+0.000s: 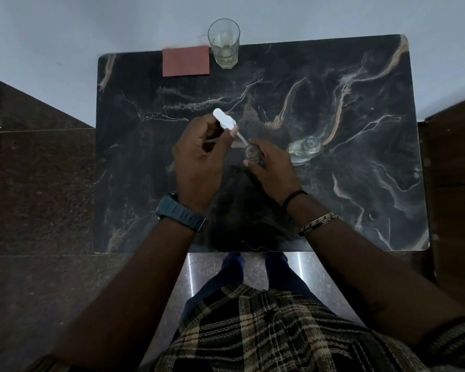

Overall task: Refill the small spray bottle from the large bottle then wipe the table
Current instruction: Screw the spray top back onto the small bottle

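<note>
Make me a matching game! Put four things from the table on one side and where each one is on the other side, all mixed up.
1. spray head
2. small bottle
3. glass
4. red cloth

A. back edge, left of the glass
B. in the left hand
C. standing at the back edge
D. held by the right hand

Pairs: 1-B, 2-D, 3-C, 4-A

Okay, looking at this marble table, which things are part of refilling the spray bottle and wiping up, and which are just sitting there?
Part of the job:
- white spray head, held in the left hand
- small spray bottle, open, held by the right hand
- large clear bottle, to the right
- red cloth, probably for wiping

Just lying about:
- drinking glass at the table's far edge
</note>
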